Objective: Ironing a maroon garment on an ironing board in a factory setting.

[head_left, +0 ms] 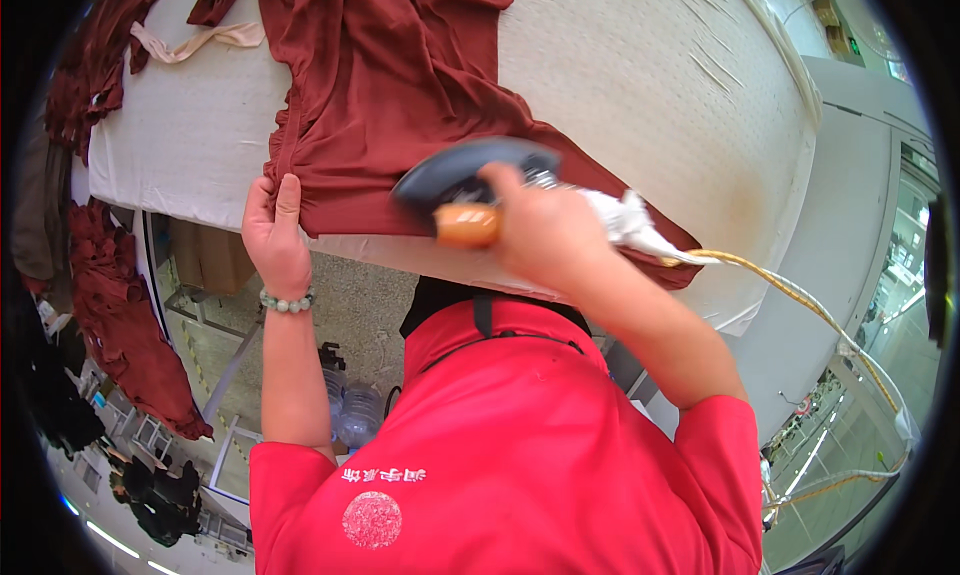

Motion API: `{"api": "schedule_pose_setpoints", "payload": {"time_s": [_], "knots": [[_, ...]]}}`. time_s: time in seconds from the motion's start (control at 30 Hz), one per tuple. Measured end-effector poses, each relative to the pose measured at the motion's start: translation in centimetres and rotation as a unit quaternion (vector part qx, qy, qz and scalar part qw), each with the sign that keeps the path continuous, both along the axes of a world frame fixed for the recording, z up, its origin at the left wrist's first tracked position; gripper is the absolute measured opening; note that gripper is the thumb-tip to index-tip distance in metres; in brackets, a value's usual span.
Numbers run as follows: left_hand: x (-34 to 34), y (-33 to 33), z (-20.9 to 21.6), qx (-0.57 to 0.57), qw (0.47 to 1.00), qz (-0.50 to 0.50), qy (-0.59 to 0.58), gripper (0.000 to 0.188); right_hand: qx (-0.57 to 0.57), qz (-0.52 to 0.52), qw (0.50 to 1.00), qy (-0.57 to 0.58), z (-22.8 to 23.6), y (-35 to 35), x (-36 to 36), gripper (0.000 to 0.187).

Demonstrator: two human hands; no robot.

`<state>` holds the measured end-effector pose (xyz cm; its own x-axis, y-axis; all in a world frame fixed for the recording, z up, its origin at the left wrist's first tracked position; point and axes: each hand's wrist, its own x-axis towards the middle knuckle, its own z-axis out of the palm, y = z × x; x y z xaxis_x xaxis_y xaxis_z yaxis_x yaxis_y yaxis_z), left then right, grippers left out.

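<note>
Dark red garment (390, 105) lies across the padded white table (640, 75) as I watch it, running from the top of the frame to the middle, with one flap reaching toward the right of centre. Left of centre, I have the left hand (275, 237) pinching the garment's gathered edge, thumb on top; a beaded bracelet (287, 302) circles the wrist. At the centre, the right hand (548, 223) is closed on the iron (470, 170), near its orange handle (467, 225). Blur there means I cannot tell whether the soleplate touches the fabric. White wrapping (630, 223) and a yellowish cord (765, 272) trail rightward. A cream strip (200, 43) lies upper left.
</note>
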<state>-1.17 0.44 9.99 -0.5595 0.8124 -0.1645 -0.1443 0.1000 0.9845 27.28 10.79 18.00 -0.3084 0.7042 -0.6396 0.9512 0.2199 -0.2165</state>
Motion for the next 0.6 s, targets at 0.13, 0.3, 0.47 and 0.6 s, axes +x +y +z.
{"api": "schedule_pose_setpoints", "payload": {"time_s": [0.13,0.3,0.47,0.6], "knots": [[-0.1,0.9,0.5,0.006,1.0,0.0,0.0,0.01,0.01,0.012,0.998,0.065,-0.3,-2.7,3.2,0.047],[-0.7,0.9,2.3,0.032,0.996,0.023,-0.077,0.009,0.233,-0.254,0.938,-0.044,-0.8,-2.9,17.1,0.038],[-1.7,1.0,2.5,0.064,0.988,0.039,-0.134,0.011,0.145,-0.245,0.955,-0.087,-0.5,-4.3,15.2,0.041],[-2.3,1.1,2.3,0.057,0.99,0.013,-0.129,0.009,-0.05,-0.037,0.994,0.093,-0.1,-4.3,4.4,0.062]]}}
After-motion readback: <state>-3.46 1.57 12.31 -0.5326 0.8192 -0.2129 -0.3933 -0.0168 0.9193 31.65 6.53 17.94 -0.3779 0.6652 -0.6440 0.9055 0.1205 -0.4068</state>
